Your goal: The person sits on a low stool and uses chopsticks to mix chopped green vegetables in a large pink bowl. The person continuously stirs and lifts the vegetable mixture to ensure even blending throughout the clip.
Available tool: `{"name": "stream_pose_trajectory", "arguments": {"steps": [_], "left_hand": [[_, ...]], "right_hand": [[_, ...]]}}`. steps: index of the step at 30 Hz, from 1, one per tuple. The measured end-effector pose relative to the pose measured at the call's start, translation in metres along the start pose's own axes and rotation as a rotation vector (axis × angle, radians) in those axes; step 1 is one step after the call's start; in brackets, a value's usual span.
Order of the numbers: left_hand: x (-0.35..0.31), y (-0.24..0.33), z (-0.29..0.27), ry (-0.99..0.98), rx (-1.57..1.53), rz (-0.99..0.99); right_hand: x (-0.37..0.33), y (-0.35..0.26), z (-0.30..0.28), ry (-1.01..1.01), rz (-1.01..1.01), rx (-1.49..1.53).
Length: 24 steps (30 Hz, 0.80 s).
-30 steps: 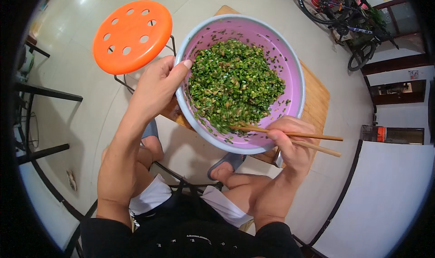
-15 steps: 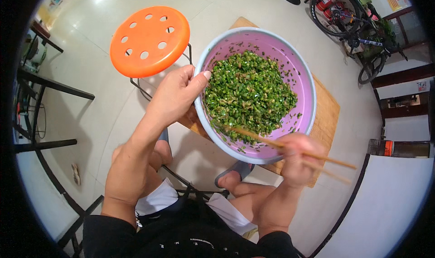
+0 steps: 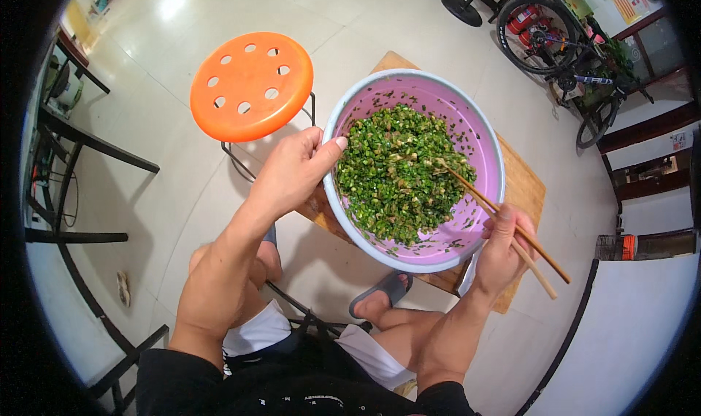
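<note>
A large basin [image 3: 488,135], pink inside with a pale blue rim, stands on a wooden board. Chopped green vegetable filling [image 3: 398,175] with brownish bits is heaped in it, and loose pieces cling to the walls. My left hand [image 3: 296,164] grips the basin's left rim, thumb over the top edge and the other fingers hidden beneath. At the lower right of the rim, my right hand [image 3: 505,249] is closed around a pair of wooden chopsticks [image 3: 475,192]. Their tips touch the right part of the filling, and their thick ends stick out past my hand.
The wooden board [image 3: 524,190] shows under and right of the basin. An orange round stool [image 3: 252,87] with holes stands beyond my left hand. My slippered feet [image 3: 383,293] are below the basin. A bicycle [image 3: 537,36] stands far right; black metal frames [image 3: 95,146] line the left.
The chopstick tips have gone from the basin's lower left part to the right side of the filling. My right hand has shifted slightly right. My left hand stays on the rim.
</note>
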<state>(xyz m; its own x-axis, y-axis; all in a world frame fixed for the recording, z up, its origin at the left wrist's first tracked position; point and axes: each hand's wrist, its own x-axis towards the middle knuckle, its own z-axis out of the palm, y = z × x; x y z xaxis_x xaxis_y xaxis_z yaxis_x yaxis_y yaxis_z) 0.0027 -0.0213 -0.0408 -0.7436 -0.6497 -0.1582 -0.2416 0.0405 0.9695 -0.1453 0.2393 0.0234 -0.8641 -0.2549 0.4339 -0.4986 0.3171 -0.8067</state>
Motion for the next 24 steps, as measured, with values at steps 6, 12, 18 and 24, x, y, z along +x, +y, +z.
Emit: {"name": "stream_pose_trajectory", "arguments": {"steps": [6, 12, 18, 24], "left_hand": [[0.004, 0.0, 0.003, 0.016, 0.01, 0.031], [0.0, 0.006, 0.001, 0.003, -0.008, -0.007], [0.0, 0.003, 0.002, -0.005, -0.06, 0.001], [0.001, 0.002, 0.004, -0.015, -0.067, 0.016]], "right_hand": [[0.004, -0.006, 0.015, -0.201, -0.163, -0.099], [0.008, -0.021, 0.002, -0.707, -0.247, 0.017], [0.006, -0.009, -0.03, -0.252, 0.059, 0.075], [0.018, 0.016, -0.017, -0.001, 0.104, 0.055]]}}
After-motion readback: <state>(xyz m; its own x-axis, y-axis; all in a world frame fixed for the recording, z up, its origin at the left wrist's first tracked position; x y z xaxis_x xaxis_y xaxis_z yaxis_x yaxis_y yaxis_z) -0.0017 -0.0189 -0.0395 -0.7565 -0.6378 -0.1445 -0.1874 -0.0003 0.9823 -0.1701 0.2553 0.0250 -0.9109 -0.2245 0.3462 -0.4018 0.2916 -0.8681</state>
